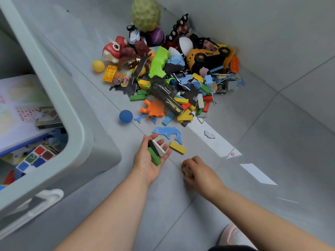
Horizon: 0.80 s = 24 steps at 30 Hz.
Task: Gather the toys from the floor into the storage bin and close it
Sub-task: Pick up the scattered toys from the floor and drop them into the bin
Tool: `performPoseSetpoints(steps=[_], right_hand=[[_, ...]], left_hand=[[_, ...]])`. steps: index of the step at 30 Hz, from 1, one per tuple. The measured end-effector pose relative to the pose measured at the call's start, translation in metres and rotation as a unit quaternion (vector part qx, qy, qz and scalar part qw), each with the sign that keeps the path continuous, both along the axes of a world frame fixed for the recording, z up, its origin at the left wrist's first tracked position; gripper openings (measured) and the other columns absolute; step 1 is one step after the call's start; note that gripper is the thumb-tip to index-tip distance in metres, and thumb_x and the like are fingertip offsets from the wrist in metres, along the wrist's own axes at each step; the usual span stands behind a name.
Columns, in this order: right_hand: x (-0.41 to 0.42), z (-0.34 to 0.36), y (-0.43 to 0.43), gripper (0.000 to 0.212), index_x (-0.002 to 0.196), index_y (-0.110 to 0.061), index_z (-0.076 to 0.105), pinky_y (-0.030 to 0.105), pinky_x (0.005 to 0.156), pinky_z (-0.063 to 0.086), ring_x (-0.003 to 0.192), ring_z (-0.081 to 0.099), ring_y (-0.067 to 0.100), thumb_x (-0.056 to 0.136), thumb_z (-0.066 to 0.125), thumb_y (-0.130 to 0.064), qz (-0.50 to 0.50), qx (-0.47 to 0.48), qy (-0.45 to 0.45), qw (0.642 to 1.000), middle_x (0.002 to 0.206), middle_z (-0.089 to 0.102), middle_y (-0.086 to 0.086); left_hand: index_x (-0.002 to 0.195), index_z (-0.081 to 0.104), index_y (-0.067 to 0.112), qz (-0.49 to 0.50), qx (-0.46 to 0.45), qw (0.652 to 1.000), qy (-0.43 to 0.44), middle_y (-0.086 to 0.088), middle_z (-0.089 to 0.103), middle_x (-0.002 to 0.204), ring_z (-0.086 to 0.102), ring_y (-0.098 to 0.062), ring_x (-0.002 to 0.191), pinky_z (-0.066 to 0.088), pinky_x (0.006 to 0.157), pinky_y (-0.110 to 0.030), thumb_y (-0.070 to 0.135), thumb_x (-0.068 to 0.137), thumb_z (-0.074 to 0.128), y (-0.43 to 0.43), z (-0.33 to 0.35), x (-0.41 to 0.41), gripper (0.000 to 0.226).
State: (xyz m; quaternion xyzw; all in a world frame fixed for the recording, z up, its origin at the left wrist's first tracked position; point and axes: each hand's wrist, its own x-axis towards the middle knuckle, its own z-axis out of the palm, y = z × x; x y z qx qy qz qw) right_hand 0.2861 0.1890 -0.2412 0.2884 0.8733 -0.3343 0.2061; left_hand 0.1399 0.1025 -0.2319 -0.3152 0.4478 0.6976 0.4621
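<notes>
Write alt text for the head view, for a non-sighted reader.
The left hand holds green, black and white blocks palm-up; the right hand curls round a small piece on the floor. A toy pile lies ahead, the open storage bin at left.

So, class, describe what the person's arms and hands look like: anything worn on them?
Both forearms are bare, with no sleeves in view. The left hand and right hand wear no gloves, and no rings, watch or bracelet show.

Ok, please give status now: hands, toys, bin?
Left hand palm up, carrying green, black, white blocks. Right hand pinches small pale piece. Grey-green plastic storage bin open, most toys on floor.
</notes>
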Motion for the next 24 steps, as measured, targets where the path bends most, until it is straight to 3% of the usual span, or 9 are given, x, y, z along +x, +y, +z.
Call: performPoseSetpoints(steps=[4, 9, 13, 15, 18, 21, 24], right_hand=[[-0.016, 0.001, 0.013, 0.030, 0.117, -0.019, 0.054, 0.026, 0.075, 0.041, 0.084, 0.053, 0.018, 0.087, 0.053, -0.016, -0.117, 0.021, 0.096, 0.988, 0.110, 0.054, 0.002], [-0.048, -0.003, 0.018, 0.022, 0.108, -0.014, 0.059, 0.032, 0.081, 0.045, 0.103, 0.051, 0.023, 0.088, 0.056, -0.022, -0.015, 0.091, 0.146, 0.985, 0.114, 0.054, 0.004], [-0.053, -0.015, 0.025, 0.011, 0.096, -0.013, 0.056, 0.033, 0.071, 0.043, 0.092, 0.053, 0.025, 0.085, 0.056, -0.015, 0.035, 0.102, 0.104, 0.989, 0.101, 0.058, 0.006], [-0.054, -0.013, 0.026, 0.007, 0.086, -0.015, 0.055, 0.028, 0.066, 0.041, 0.080, 0.053, 0.020, 0.081, 0.061, -0.015, -0.057, 0.064, 0.113, 0.990, 0.091, 0.059, 0.004], [-0.060, 0.005, 0.014, 0.020, 0.071, -0.022, 0.053, 0.020, 0.060, 0.042, 0.062, 0.050, 0.008, 0.075, 0.070, -0.014, -0.232, -0.062, 0.190, 0.952, 0.073, 0.059, -0.005], [-0.066, 0.028, -0.009, 0.022, 0.083, -0.022, 0.060, 0.015, 0.065, 0.047, 0.064, 0.054, 0.003, 0.071, 0.076, -0.012, -0.204, -0.153, 0.219, 0.942, 0.074, 0.059, -0.013], [-0.069, 0.036, -0.011, 0.029, 0.101, -0.018, 0.062, 0.020, 0.074, 0.052, 0.074, 0.061, 0.008, 0.075, 0.075, -0.025, -0.156, -0.145, 0.223, 0.951, 0.085, 0.063, -0.006]], left_hand=[[0.102, 0.061, 0.017, -0.012, 0.023, 1.000, 0.003, -0.011, 0.059, 0.110, 0.060, -0.025, 0.095, 0.047, 0.089, -0.045, 0.048, 0.097, 0.036, -0.004, 0.000, 0.003, 0.040], [0.096, 0.061, 0.015, 0.006, -0.001, 1.000, 0.021, -0.011, 0.062, 0.097, 0.059, -0.023, 0.089, 0.051, 0.079, -0.038, 0.050, 0.096, 0.036, -0.009, -0.002, 0.000, 0.043], [0.102, 0.060, 0.017, -0.002, -0.012, 0.999, 0.041, -0.011, 0.062, 0.105, 0.058, -0.024, 0.097, 0.048, 0.086, -0.040, 0.054, 0.095, 0.035, -0.011, -0.002, -0.001, 0.045], [0.107, 0.059, 0.018, -0.006, -0.002, 0.999, 0.033, -0.011, 0.061, 0.111, 0.057, -0.026, 0.102, 0.046, 0.091, -0.043, 0.057, 0.093, 0.034, -0.012, -0.002, -0.002, 0.048], [0.116, 0.058, 0.019, -0.012, 0.025, 0.999, 0.017, -0.012, 0.060, 0.116, 0.059, -0.028, 0.101, 0.048, 0.087, -0.045, 0.061, 0.092, 0.032, -0.013, -0.004, -0.003, 0.054], [0.120, 0.059, 0.021, -0.019, 0.060, 0.998, 0.001, -0.014, 0.064, 0.115, 0.063, -0.029, 0.100, 0.050, 0.085, -0.040, 0.065, 0.089, 0.033, -0.012, -0.005, -0.003, 0.059], [0.108, 0.063, 0.020, -0.022, 0.069, 0.997, 0.008, -0.011, 0.069, 0.099, 0.066, -0.027, 0.092, 0.051, 0.083, -0.038, 0.057, 0.093, 0.032, -0.010, -0.005, -0.003, 0.051]])
